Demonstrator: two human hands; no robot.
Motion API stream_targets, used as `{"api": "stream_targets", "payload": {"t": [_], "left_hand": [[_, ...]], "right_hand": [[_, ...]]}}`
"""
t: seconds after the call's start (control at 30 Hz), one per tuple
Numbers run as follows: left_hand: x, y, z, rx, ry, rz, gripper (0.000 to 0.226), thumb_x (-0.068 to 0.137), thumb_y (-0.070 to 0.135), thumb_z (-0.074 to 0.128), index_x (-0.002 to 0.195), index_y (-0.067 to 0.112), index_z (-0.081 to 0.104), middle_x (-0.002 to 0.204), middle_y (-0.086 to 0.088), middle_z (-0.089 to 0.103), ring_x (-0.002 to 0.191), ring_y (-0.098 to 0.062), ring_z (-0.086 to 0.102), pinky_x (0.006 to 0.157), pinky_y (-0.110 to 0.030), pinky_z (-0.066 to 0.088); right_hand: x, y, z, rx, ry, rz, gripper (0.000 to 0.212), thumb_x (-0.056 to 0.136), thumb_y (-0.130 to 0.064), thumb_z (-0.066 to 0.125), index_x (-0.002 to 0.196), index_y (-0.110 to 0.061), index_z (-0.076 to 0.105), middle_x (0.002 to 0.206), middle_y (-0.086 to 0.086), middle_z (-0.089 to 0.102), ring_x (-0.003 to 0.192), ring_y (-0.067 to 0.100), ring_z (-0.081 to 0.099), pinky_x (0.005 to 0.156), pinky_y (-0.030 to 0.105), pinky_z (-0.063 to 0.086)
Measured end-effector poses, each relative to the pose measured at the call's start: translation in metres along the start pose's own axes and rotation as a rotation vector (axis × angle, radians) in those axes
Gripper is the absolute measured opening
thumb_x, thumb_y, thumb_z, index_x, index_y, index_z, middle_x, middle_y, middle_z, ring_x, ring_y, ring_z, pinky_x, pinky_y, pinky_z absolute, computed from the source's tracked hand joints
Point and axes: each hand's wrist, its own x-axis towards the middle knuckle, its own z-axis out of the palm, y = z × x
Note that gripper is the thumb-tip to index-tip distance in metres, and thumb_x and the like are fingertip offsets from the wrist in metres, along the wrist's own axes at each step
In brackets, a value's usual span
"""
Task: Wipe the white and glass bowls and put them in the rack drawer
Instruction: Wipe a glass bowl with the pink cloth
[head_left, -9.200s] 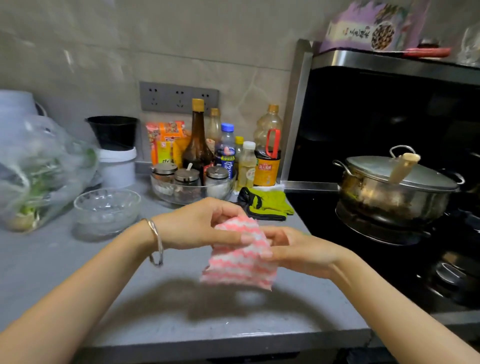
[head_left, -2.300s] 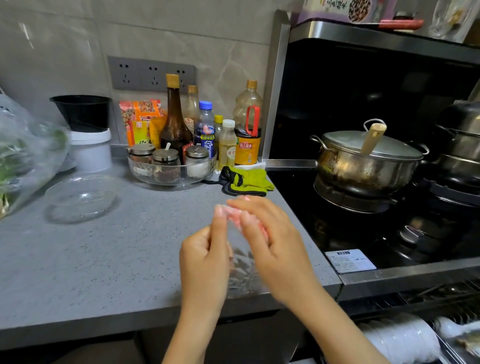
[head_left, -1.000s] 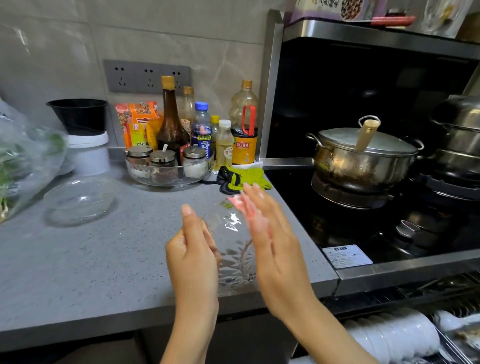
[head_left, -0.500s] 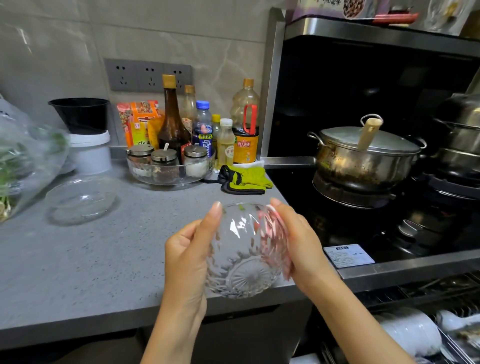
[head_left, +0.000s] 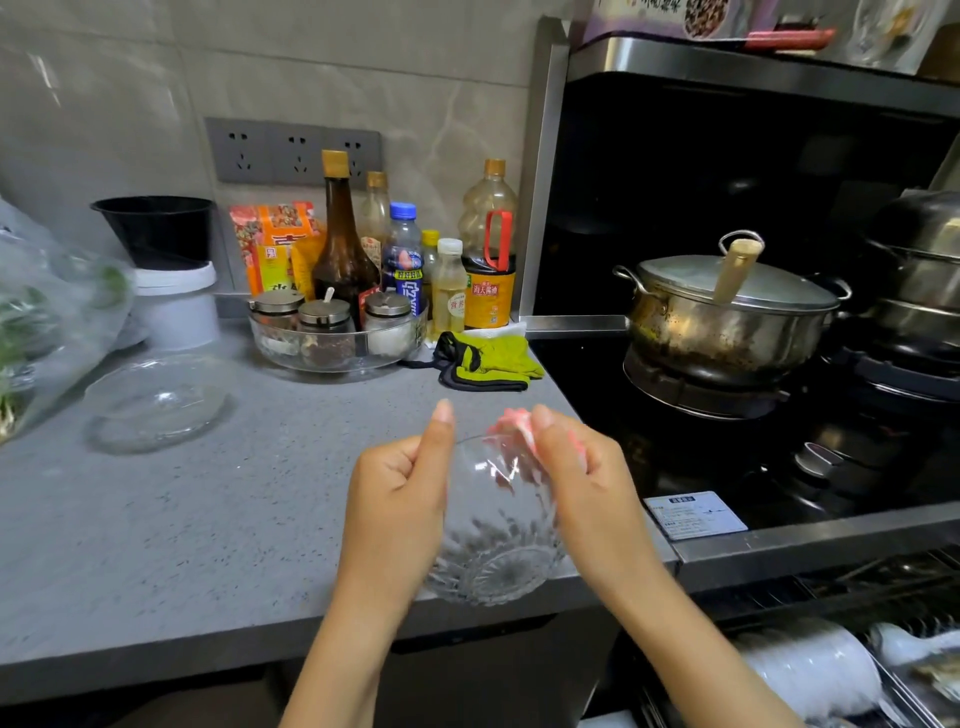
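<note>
Left grip (head_left: 395, 499) is curled round the left side of the glass bowl (head_left: 493, 561), with the thumb sticking straight up by the rim. Right grip (head_left: 587, 488) pinches a pink cloth (head_left: 514, 421) and pushes it against the bowl's top edge. The bowl is up in the air over the front edge of the counter (head_left: 182, 545), tipped so its patterned bottom faces the person.

A second glass bowl (head_left: 156, 400) sits far to the left on the counter, next to a plastic bag of greens (head_left: 47, 312). At the back are bottles (head_left: 343, 249), a glass tray of spice jars (head_left: 332, 338) and a green glove (head_left: 493, 358). To the right is a black stove (head_left: 649, 426) with a metal pot (head_left: 727, 322) on it. Below the stove, the rack drawer (head_left: 896, 693) is pulled out, with white bowls (head_left: 810, 670) inside.

The counter is grey and speckled, and the wall is grey tile with sockets (head_left: 296, 150). Both arms reach up from the bottom, with the hands close together.
</note>
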Motion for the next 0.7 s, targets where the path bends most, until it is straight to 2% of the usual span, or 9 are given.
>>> {"api": "stream_targets", "payload": {"t": [0.07,0.17,0.27,0.33,0.43,0.5,0.57,0.63,0.7], "left_hand": [[-0.002,-0.005,0.005,-0.055,0.105,-0.057,0.067,0.086,0.052,0.043,0.051,-0.004,0.032,0.048,-0.008,0.025,0.042,-0.012,0.023,0.042,-0.021,0.022],[-0.004,-0.013,0.014,-0.110,0.191,-0.113,0.065,0.095,0.048,0.039,0.054,-0.002,0.047,0.046,-0.007,0.042,0.044,-0.014,0.038,0.046,-0.024,0.031],[-0.007,-0.014,0.017,-0.101,0.186,-0.122,0.064,0.089,0.055,0.034,0.052,0.006,0.054,0.045,-0.010,0.050,0.046,-0.014,0.047,0.050,-0.024,0.039],[-0.009,-0.010,0.015,-0.112,0.204,-0.119,0.060,0.083,0.059,0.033,0.043,0.015,0.044,0.040,-0.010,0.037,0.042,-0.014,0.039,0.051,-0.022,0.038],[-0.008,-0.008,0.010,-0.142,0.268,-0.123,0.054,0.081,0.058,0.032,0.043,0.019,0.033,0.048,-0.008,0.031,0.052,-0.015,0.039,0.044,-0.010,0.030],[-0.007,-0.007,0.010,-0.122,0.241,-0.086,0.060,0.083,0.060,0.028,0.043,0.016,0.035,0.046,-0.008,0.031,0.050,-0.014,0.040,0.045,-0.015,0.032],[-0.009,-0.006,0.012,-0.086,0.191,-0.073,0.072,0.084,0.063,0.023,0.050,0.007,0.050,0.046,-0.014,0.046,0.047,-0.017,0.046,0.050,-0.029,0.038],[-0.011,-0.005,0.012,-0.081,0.185,-0.094,0.078,0.081,0.067,0.021,0.059,0.001,0.056,0.052,-0.011,0.060,0.053,-0.017,0.056,0.056,-0.036,0.044],[-0.011,-0.004,0.010,-0.105,0.149,-0.092,0.077,0.078,0.069,0.025,0.056,0.000,0.053,0.048,-0.010,0.055,0.049,-0.016,0.054,0.051,-0.031,0.042]], "right_hand": [[-0.013,0.007,0.010,-0.120,0.028,-0.122,0.039,0.098,-0.047,0.032,0.118,-0.036,0.063,0.120,-0.017,0.063,0.119,0.000,0.054,0.100,0.026,0.042],[-0.026,0.014,0.027,-0.531,0.002,-0.300,0.045,0.102,-0.045,0.019,0.142,-0.038,0.039,0.151,-0.019,0.031,0.145,0.007,0.016,0.117,0.037,0.020],[-0.022,0.017,0.027,-0.614,0.000,-0.353,0.049,0.102,-0.046,0.017,0.141,-0.033,0.043,0.151,-0.013,0.034,0.145,0.010,0.017,0.116,0.034,0.020],[-0.012,0.018,0.019,-0.446,0.004,-0.284,0.047,0.101,-0.048,0.020,0.134,-0.036,0.051,0.141,-0.018,0.045,0.138,0.003,0.032,0.112,0.031,0.031],[-0.008,0.018,0.013,-0.172,0.004,-0.148,0.038,0.101,-0.045,0.022,0.126,-0.055,0.048,0.134,-0.021,0.052,0.131,0.000,0.041,0.109,0.035,0.038],[-0.015,0.014,0.019,-0.291,-0.017,-0.209,0.040,0.102,-0.044,0.019,0.133,-0.056,0.040,0.141,-0.020,0.046,0.138,0.002,0.033,0.112,0.038,0.032],[-0.022,0.013,0.028,-0.558,-0.017,-0.332,0.043,0.102,-0.042,0.019,0.139,-0.042,0.042,0.147,-0.014,0.040,0.143,0.007,0.024,0.115,0.039,0.024],[-0.021,0.014,0.031,-0.676,0.005,-0.453,0.043,0.102,-0.036,0.026,0.136,-0.029,0.050,0.144,-0.007,0.045,0.141,0.015,0.030,0.114,0.039,0.025],[-0.013,0.011,0.025,-0.607,-0.021,-0.444,0.040,0.100,-0.036,0.031,0.129,-0.027,0.057,0.135,-0.007,0.052,0.134,0.014,0.039,0.109,0.037,0.031]]}}
